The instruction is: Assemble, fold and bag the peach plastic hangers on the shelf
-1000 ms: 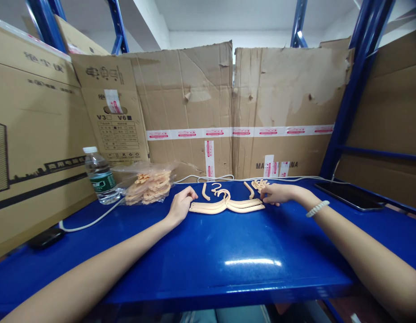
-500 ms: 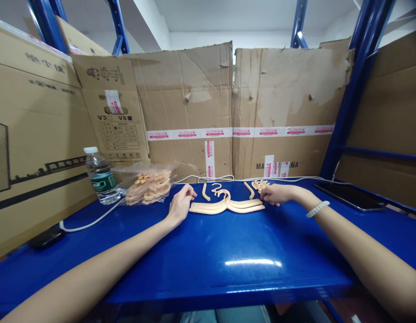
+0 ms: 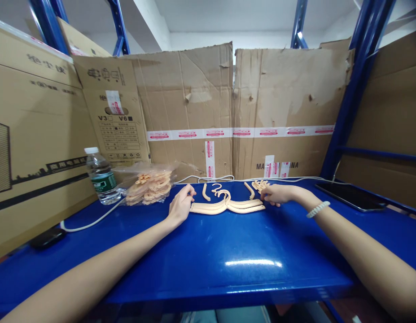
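Observation:
Beige hanger-shaped pieces lie stacked on the blue tabletop, their curved hooks at the middle. My left hand rests beside their left end, fingers curled together; whether it holds anything is too small to tell. At the right end is my right hand, its fingers bent downward next to a small pile of beige pieces. What its fingertips touch is hidden. Behind the stack lie a loose curved piece on the left, a small hook, and another curved piece on the right.
A clear plastic bag of beige pieces sits left of my left hand, beside a water bottle. A black phone lies at the right. Cardboard stands along the back, with a white cable before it.

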`<state>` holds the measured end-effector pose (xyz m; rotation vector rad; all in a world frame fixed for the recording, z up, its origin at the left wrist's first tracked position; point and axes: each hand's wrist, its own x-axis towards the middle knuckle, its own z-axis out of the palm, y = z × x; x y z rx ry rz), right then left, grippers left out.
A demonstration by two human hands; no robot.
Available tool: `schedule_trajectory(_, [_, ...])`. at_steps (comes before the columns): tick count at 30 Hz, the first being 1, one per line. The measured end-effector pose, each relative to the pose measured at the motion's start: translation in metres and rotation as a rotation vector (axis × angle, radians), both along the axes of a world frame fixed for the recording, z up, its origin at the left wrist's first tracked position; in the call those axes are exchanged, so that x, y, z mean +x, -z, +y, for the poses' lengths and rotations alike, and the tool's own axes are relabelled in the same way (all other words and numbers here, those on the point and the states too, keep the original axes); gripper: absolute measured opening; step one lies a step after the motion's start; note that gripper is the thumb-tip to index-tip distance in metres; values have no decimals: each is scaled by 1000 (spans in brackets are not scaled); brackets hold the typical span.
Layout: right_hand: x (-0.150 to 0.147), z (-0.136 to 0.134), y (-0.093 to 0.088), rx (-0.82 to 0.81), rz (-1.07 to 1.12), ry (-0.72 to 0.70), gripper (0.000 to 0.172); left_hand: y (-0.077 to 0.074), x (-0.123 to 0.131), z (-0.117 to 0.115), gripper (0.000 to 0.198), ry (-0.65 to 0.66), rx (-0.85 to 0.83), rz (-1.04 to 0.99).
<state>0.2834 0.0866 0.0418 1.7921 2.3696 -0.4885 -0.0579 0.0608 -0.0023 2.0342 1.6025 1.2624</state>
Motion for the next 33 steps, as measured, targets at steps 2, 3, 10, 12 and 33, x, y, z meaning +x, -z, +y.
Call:
schedule_trajectory(2, [1, 1, 1, 0, 4, -3, 30, 0, 0, 0, 7, -1, -3, 6])
schedule_trajectory(3, [1, 1, 1, 1, 5, -5, 30, 0, 0, 0, 7, -2, -3, 8])
schedule_trajectory(10, [1, 0, 1, 14, 4, -10, 28, 4, -1, 5, 6, 17, -11, 3])
schedule_trajectory(12, [0, 0, 1, 20, 0, -13, 27, 6, -1, 6, 6, 30, 1, -7])
schedule_trajectory(33, [-135, 54, -33, 503, -69, -424, 28, -33, 18, 53, 13, 242, 100, 168])
